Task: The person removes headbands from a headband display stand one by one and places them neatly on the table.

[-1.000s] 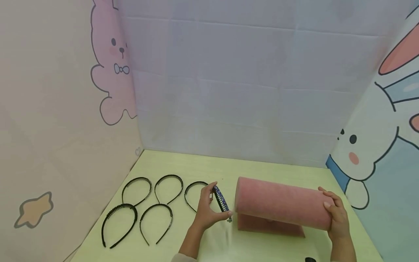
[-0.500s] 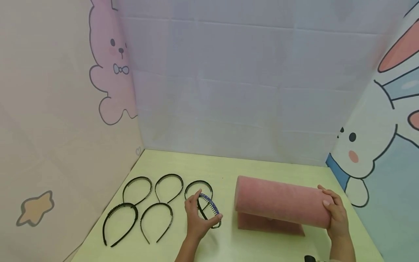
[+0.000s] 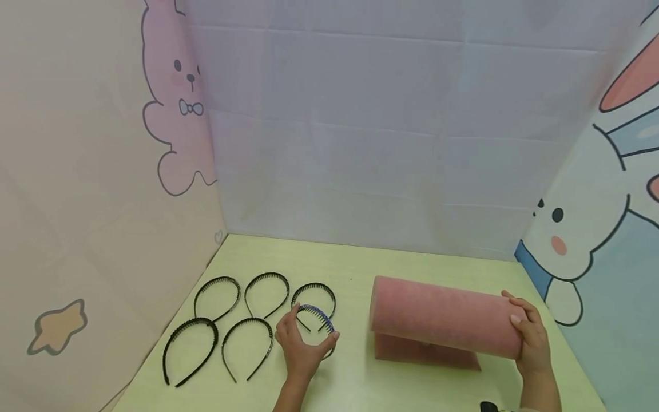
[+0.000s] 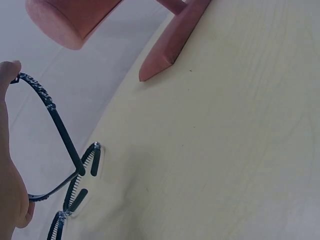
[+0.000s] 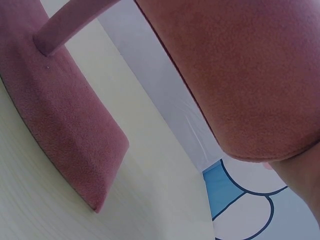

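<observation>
My left hand holds a headband with a blue glittery top and comb teeth, thumb on one side and fingers on the other. In the left wrist view this headband hangs above the table, its dark ends pointing away from the hand. Another black toothed headband lies on the table just behind it. My right hand grips the right end of a pink velvety roll, part of a headband stand. Its wedge-shaped base rests on the table, joined to the roll by a post.
More black headbands lie in two rows at left, among them a thick front one, a thin front one and a back one. A small black object shows at the table's front edge. Printed cloth walls surround the pale table.
My left hand has moved left with the blue headband, from beside the pink roll to in front of the right-hand back headband, turning it flatter. The right hand keeps its grip.
</observation>
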`<state>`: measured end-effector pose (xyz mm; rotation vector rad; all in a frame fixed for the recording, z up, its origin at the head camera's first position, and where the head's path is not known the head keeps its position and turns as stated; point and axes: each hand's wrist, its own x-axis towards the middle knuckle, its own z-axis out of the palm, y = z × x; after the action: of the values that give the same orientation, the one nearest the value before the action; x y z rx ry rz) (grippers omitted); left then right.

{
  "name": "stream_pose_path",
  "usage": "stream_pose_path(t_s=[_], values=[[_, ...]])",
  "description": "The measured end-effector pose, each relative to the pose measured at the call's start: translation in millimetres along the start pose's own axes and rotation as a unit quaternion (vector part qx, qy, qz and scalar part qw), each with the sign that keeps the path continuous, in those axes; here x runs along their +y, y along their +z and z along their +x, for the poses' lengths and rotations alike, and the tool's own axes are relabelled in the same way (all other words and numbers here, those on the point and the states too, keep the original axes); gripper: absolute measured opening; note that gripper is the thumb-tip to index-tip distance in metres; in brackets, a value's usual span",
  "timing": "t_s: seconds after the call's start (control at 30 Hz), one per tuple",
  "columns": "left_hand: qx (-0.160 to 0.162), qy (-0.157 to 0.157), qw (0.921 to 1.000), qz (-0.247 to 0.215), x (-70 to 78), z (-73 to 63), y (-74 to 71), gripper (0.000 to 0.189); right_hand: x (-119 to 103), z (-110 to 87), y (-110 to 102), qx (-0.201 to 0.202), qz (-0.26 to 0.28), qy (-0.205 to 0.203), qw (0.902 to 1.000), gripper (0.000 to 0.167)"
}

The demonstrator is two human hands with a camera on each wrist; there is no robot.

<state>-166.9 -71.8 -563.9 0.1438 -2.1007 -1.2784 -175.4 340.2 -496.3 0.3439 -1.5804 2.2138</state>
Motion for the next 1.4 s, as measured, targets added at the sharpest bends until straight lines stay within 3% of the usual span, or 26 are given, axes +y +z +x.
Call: stream_pose_path(t_s=[0.1, 0.3, 0.67, 1.0, 1.4], values=[[0.015, -0.012, 0.9993, 0.031, -2.1, -1.8, -1.5, 0.102, 0, -0.3, 1, 0.002, -0.003, -0.001, 1.0, 0.036], [0.011, -0.087, 0.9876, 0.13, -5.3, -3.4, -7.3, 0.1, -1, -0.8, 1, 0.02, -0.015, 0.009, 0.9996, 0.036], [-0.085, -0.191, 0.9515, 0.225, -12.7, -10.1, -16.5, 0.101, 0, -1.7, 3, 0.037, -0.017, 0.019, 0.999, 0.034], [-0.101, -0.208, 0.9376, 0.26, -21.8, -16.7, -9.5, 0.105, 0, -1.1, 0, 0.002, 0.016, 0.0, 0.9999, 0.037], [-0.128, -0.22, 0.9179, 0.304, -23.9, -15.8, -0.5, 0.103, -1, -0.1, 0, 0.016, 0.015, 0.006, 0.9997, 0.036]])
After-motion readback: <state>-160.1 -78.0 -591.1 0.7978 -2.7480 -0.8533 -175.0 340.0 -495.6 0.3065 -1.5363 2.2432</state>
